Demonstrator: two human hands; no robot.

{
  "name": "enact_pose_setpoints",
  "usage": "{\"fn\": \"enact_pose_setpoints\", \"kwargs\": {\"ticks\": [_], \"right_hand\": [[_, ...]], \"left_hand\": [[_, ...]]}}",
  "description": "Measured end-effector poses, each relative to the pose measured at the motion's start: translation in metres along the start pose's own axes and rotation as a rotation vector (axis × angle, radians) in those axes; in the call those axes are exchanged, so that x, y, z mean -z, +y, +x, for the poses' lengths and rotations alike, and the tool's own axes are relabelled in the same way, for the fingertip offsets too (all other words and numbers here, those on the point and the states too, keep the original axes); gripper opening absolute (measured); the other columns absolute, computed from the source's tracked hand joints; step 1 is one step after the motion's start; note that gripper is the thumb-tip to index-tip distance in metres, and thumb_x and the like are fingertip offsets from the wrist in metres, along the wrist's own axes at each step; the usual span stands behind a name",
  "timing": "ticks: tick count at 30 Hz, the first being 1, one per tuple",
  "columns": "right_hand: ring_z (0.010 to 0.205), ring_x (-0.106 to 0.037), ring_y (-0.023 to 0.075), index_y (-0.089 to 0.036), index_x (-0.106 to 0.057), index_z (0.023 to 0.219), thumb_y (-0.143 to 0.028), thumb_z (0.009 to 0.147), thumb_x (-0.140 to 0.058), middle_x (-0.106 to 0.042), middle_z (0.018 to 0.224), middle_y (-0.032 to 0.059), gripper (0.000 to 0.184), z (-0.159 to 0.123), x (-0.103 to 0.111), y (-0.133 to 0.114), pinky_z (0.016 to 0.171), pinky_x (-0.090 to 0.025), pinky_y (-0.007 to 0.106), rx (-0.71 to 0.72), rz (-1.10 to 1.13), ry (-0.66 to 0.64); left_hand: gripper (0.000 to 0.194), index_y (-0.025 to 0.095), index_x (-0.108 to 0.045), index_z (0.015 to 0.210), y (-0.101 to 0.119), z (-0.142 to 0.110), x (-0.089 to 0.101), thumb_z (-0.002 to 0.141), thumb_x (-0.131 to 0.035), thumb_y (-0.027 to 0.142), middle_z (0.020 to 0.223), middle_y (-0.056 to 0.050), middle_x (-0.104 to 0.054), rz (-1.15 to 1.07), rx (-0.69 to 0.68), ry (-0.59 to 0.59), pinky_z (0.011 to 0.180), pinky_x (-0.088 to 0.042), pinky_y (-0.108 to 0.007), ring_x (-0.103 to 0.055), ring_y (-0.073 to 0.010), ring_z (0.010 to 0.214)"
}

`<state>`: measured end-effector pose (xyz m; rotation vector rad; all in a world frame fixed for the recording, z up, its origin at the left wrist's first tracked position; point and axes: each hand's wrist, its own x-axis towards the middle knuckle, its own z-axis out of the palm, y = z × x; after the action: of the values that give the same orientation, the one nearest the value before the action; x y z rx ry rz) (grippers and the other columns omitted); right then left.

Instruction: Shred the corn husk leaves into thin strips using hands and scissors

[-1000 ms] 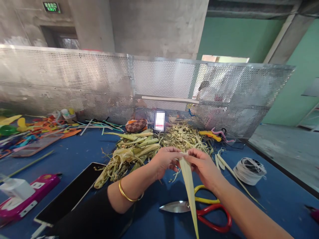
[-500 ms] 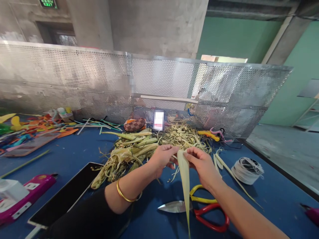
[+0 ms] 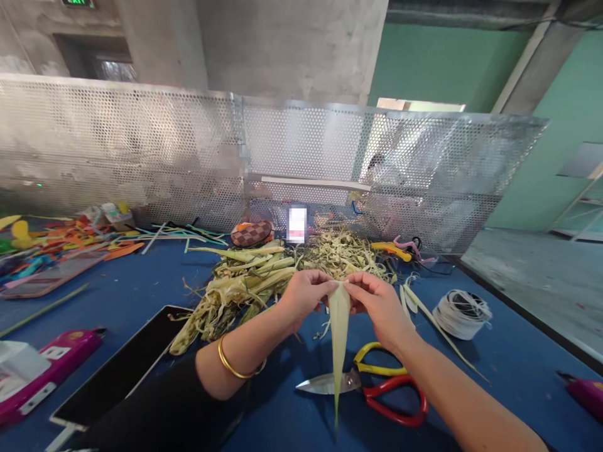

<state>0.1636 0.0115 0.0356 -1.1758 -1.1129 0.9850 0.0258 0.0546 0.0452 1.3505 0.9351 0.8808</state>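
Between both hands hangs a pale corn husk (image 3: 339,333), its wide end up and its narrow tip pointing down. My left hand (image 3: 306,298) pinches the top edge on one side, and my right hand (image 3: 374,304) pinches it on the other. Scissors (image 3: 325,383) with one yellow and one red handle lie beneath the husk, which partly covers their blades. Behind my left hand is a bundle of dried corn husks (image 3: 230,295). A heap of shredded husk strips (image 3: 346,251) lies just beyond my fingers.
A roll of white cord (image 3: 461,315) stands at the right. Left are a black tablet (image 3: 122,364), a purple power strip (image 3: 51,376) and a phone (image 3: 56,276) beside coloured strips. A perforated metal screen (image 3: 301,138) borders the back of the blue table (image 3: 155,276).
The husk has gone from slanting to hanging almost straight, and its top is now spread between my fingertips. My view has shifted slightly. The scissors stay on the table.
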Motion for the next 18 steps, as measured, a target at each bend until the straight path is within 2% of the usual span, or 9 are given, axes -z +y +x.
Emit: {"fn": "enact_pose_setpoints", "kwargs": {"ticks": [5,7,12,18], "right_hand": [[0.049,-0.053,0.0121,-0.018,-0.059,0.07,-0.039,0.063,-0.069,-0.057,0.055,-0.0036,0.024,0.001,0.002,0.002,0.048,-0.044,0.024,0.047,-0.054,0.062],[0.049,-0.054,0.0127,-0.018,-0.059,0.07,-0.039,0.065,-0.067,-0.057,0.054,-0.0035,0.023,0.001,0.002,0.003,0.048,-0.045,0.025,0.085,-0.108,0.074],[0.05,-0.058,0.0154,-0.019,-0.058,0.072,-0.038,0.07,-0.062,-0.06,0.058,-0.0017,0.02,-0.002,0.002,0.004,0.053,-0.049,0.029,0.154,-0.295,0.1],[0.056,-0.062,0.0175,-0.021,-0.056,0.071,-0.035,0.075,-0.056,-0.062,0.063,0.0004,0.015,-0.003,0.003,0.01,0.058,-0.049,0.03,0.285,-0.522,0.141]], "left_hand": [[0.034,0.013,-0.063,0.074,-0.01,0.001,-0.001,0.056,-0.077,0.038,0.059,0.0,-0.06,-0.156,0.117,-0.14,0.049,-0.034,-0.021,-0.048,-0.0081,0.049],[0.034,0.012,-0.063,0.071,-0.012,0.001,-0.001,0.053,-0.078,0.038,0.06,-0.001,-0.061,-0.139,0.123,-0.163,0.052,-0.036,-0.023,-0.051,-0.0099,0.052],[0.019,0.014,-0.058,0.061,-0.014,0.0,-0.005,0.06,-0.073,0.026,0.053,0.002,-0.058,-0.087,0.05,-0.047,0.052,-0.036,-0.022,-0.049,-0.0087,0.049],[0.016,0.014,-0.057,0.064,-0.015,0.0,-0.007,0.06,-0.073,0.016,0.053,0.002,-0.061,-0.135,0.09,-0.045,0.05,-0.039,-0.021,-0.053,-0.0096,0.047]]}}
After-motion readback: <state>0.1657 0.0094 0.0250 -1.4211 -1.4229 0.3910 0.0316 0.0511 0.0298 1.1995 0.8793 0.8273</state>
